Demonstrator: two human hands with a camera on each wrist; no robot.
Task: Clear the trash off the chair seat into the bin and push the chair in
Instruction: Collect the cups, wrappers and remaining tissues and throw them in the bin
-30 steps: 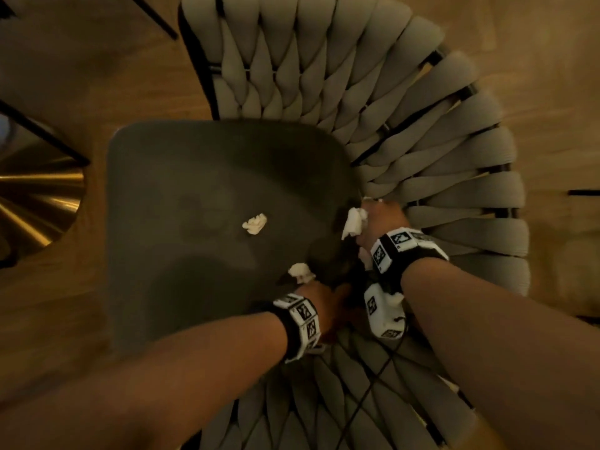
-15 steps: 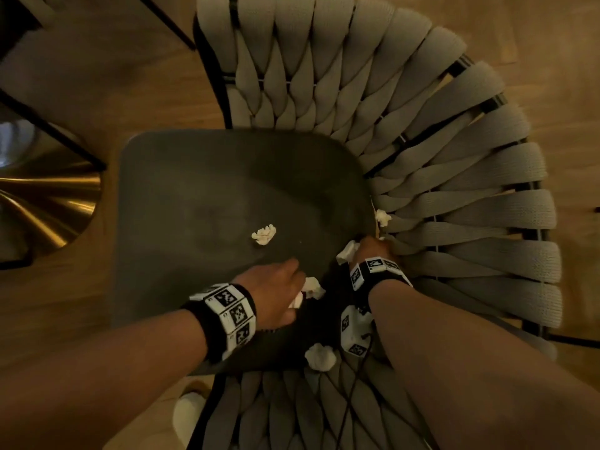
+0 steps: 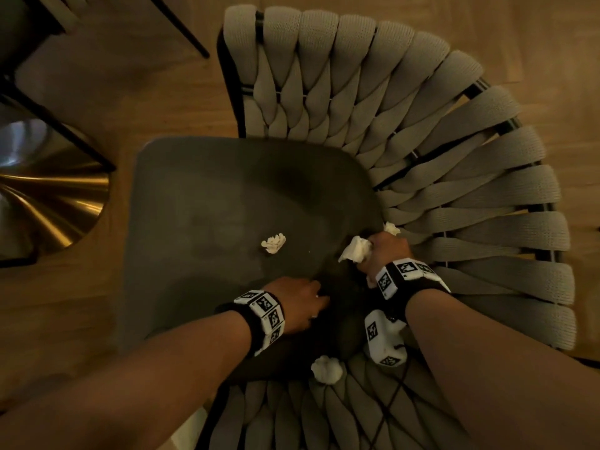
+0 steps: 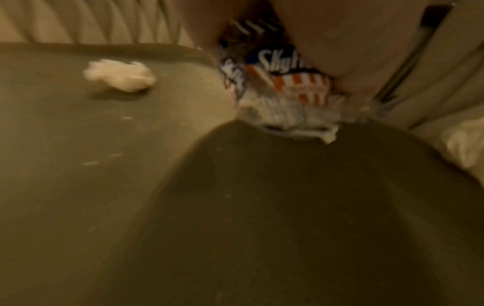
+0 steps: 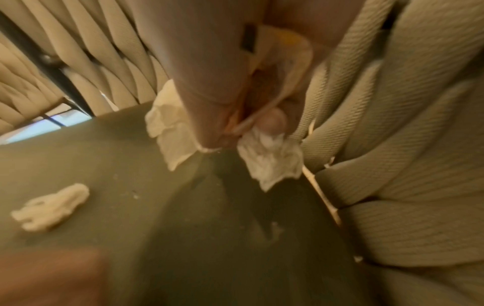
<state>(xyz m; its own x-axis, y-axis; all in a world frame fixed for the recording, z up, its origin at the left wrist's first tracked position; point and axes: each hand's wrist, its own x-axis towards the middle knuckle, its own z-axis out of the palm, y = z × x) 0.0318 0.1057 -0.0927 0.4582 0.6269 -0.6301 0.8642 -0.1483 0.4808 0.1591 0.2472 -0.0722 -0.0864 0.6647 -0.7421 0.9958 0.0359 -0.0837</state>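
The chair's dark grey seat (image 3: 211,222) fills the head view, ringed by its woven beige backrest (image 3: 454,157). One crumpled white tissue (image 3: 273,243) (image 4: 119,75) (image 5: 52,207) lies mid-seat. A second tissue (image 3: 326,368) rests at the near seat edge, and a small scrap (image 3: 391,228) sits by the backrest. My right hand (image 3: 373,248) grips a bunch of white tissues (image 3: 355,250) (image 5: 272,163) at the seat's right edge. My left hand (image 3: 311,300) is curled low over the seat and holds a printed snack wrapper (image 4: 282,82). No bin is in view.
A shiny gold table base (image 3: 48,203) stands on the wooden floor (image 3: 146,102) left of the chair, with thin black legs (image 3: 58,125) near it. A thin pale stick (image 5: 322,196) lies in the gap between seat and backrest.
My left hand has slid right across the seat, and the tissue that lay beside it no longer shows. The right hand stays at the seat's right edge, and its bunch of tissues shows larger.
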